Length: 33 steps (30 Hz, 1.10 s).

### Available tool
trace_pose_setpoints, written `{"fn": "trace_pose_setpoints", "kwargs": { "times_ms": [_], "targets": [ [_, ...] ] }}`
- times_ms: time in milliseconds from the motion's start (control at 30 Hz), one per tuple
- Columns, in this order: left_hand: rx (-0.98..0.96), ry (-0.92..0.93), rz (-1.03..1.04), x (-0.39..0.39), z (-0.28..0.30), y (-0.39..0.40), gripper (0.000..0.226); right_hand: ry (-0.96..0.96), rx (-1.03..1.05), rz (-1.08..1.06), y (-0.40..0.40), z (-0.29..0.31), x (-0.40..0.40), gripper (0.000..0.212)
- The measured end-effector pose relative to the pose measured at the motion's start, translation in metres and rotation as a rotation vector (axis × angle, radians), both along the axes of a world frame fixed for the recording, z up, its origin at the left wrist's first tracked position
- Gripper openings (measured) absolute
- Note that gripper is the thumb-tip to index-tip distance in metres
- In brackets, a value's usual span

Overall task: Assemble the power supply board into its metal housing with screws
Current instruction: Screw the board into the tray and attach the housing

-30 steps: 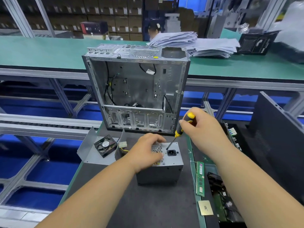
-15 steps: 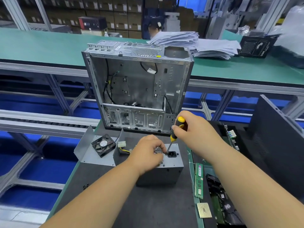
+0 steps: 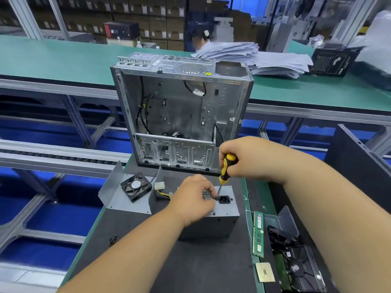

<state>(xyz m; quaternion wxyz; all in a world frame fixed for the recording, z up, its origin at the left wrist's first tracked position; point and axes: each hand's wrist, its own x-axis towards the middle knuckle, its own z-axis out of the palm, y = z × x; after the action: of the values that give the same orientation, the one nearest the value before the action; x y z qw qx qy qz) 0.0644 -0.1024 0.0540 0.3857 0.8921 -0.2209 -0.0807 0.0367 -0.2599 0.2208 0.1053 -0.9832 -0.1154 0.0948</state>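
The loose cooling fan (image 3: 136,187) lies unmoved on the table (image 3: 131,246), well left of the metal housing (image 3: 222,216). Since a second ago the left hand (image 3: 193,199) fingers have pinched in beside the socket (image 3: 223,199), probably on a screw too small to see. The right hand (image 3: 251,159), wrapped around the screwdriver (image 3: 226,169), has lowered its tip there, so driving looks imminent.

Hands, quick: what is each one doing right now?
Left hand: fingers pinched by the screwdriver tip on the grey metal power supply box; any screw is hidden.
Right hand: closed grip on the yellow-and-black screwdriver.
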Motion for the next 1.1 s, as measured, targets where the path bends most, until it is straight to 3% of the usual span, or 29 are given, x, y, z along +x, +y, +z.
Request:
{"fn": "trace_pose_setpoints", "kwargs": {
  "times_ms": [300,433,533,633,767,967,1100],
  "targets": [
    [0.017,0.009,-0.006,0.002,-0.001,0.000,0.019,-0.035,-0.208,0.018,0.007,0.002,0.009,0.010],
    [0.018,0.005,-0.008,0.003,-0.002,0.000,0.020,-0.084,-0.357,-0.079,0.011,-0.003,0.015,0.049],
    [0.012,0.005,-0.011,0.003,-0.003,0.000,0.019,-0.206,-0.405,-0.171,0.015,-0.013,0.014,0.060],
    [0.012,0.011,-0.018,0.003,-0.003,0.000,0.018,-0.296,-0.315,-0.176,0.017,-0.023,0.010,0.054],
    [0.009,0.010,-0.023,0.003,-0.003,0.000,0.018,-0.252,-0.077,-0.099,0.015,-0.022,0.008,0.025],
    [0.019,0.002,-0.024,0.003,-0.003,0.000,0.019,-0.373,-0.236,-0.076,0.013,-0.030,0.006,0.031],
    [0.017,0.001,-0.024,0.004,-0.003,0.001,0.019,-0.334,-0.087,-0.056,0.011,-0.033,0.004,0.025]
  ]
}}
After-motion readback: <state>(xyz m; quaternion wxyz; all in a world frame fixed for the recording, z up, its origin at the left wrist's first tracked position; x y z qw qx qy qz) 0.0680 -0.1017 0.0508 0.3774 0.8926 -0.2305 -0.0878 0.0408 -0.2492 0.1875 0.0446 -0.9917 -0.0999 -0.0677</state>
